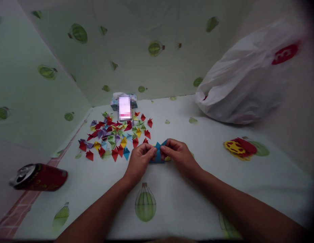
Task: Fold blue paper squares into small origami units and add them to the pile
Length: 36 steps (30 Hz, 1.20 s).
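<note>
A small blue folded paper (158, 152) with pointed tips is pinched between my two hands, in the middle of the view. My left hand (141, 157) grips its left side with thumb and forefinger. At its upper right point, the thumb and fingers of my right hand (180, 154) close on the paper. Just beneath lies a flat blue sheet (157, 162), with a bit of yellow showing by the right fingers; the hands hide most of it. Many small origami pieces (114, 154) in red, yellow, blue, purple and green are spread beyond my left hand.
Behind the origami, a lit, pixelated rectangle (125, 107) stands against a tissue box (134, 100). A red can (48, 177) is at the left. To the right are red and yellow cut-out pieces (244, 146) and a big white plastic bag (243, 81). Balloon-patterned walls surround the table.
</note>
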{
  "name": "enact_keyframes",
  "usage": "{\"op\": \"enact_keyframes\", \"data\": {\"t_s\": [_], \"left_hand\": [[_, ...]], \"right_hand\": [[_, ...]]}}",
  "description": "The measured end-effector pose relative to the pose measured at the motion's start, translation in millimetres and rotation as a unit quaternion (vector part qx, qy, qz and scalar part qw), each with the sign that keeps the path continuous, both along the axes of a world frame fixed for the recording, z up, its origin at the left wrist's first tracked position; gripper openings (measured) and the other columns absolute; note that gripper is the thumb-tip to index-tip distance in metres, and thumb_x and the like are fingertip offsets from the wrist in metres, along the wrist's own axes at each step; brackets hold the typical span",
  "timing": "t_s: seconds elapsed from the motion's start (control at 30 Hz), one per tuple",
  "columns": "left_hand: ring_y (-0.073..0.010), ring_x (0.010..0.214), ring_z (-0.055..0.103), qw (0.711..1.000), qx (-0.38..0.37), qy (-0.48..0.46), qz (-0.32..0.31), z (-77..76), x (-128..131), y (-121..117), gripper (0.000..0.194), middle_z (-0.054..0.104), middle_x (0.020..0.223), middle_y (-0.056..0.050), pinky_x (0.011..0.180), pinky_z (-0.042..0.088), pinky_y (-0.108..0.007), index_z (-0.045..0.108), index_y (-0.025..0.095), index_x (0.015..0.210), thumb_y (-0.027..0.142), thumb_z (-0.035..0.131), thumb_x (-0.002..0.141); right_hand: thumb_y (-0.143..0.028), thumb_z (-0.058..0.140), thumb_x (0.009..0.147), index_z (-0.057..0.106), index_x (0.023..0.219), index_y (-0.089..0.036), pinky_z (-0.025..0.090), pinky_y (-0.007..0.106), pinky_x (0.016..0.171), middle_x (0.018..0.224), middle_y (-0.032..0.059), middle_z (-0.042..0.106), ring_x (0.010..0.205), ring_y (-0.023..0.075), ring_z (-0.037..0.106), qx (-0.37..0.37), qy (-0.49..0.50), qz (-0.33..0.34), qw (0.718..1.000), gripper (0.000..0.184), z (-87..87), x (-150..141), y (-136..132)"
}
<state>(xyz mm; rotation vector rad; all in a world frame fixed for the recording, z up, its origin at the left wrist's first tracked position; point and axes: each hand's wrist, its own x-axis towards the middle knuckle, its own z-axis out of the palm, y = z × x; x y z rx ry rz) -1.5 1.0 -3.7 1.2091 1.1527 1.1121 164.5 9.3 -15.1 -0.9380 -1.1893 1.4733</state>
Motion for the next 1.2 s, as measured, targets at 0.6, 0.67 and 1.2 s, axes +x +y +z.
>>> {"op": "enact_keyframes", "data": {"t_s": [0.6,0.67,1.2], "left_hand": [[-0.0105,0.064,0.053,0.984,-0.068,-0.155,-0.057,-0.9,4.2,-2.5,0.029,0.061,0.069,0.0,0.064,0.042,-0.024,0.063,0.014,0.075,0.039,0.078,0.078],[-0.0104,0.063,0.052,0.992,-0.038,-0.111,-0.043,-3.0,4.0,-2.1,0.027,0.06,0.068,0.001,0.065,0.041,-0.024,0.062,0.015,0.075,0.037,0.076,0.081],[-0.017,0.083,0.069,0.969,0.197,0.148,-0.006,3.8,1.8,-7.7,0.014,0.071,0.092,-0.006,0.077,0.057,-0.028,0.07,0.017,0.096,0.024,0.07,0.083]], "right_hand": [[-0.036,0.074,0.083,0.068,0.082,-0.018,0.048,0.026,0.061,0.069,-0.0017,0.067,0.058,0.0107,0.06,0.004,0.074,0.026,0.997,0.019,-0.2,-1.1,0.5],[-0.035,0.075,0.082,0.066,0.077,-0.018,0.046,0.026,0.06,0.067,-0.0019,0.066,0.057,0.0105,0.059,0.013,0.058,0.025,0.998,0.019,1.3,-1.2,-0.2],[-0.029,0.058,0.08,0.052,0.067,-0.02,0.036,0.027,0.057,0.062,-0.0025,0.051,0.06,0.0127,0.046,0.112,-0.174,-0.009,0.978,0.018,5.7,1.5,-2.7]]}}
